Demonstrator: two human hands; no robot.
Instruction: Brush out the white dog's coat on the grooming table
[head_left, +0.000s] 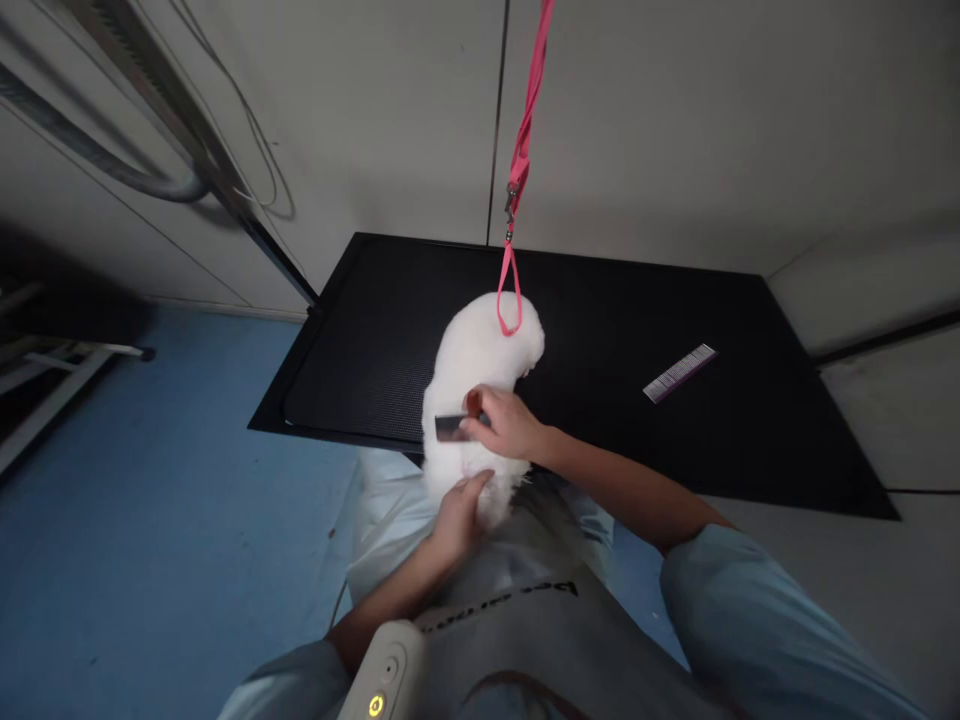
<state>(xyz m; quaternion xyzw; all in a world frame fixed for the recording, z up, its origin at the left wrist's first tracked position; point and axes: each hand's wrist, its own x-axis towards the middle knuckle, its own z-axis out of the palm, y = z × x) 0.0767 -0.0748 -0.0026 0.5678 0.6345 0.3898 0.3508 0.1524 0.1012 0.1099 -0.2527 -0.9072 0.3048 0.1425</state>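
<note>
your right hand pinching a dark flat tool, left hand on white fluffy animal — can't tell its grip, by desk's near edge

Part of the flat tool is covered by the right hand. The pink strap is cut off by the top edge, the pale device by the bottom. The lettering on the apron is blurred.
</note>
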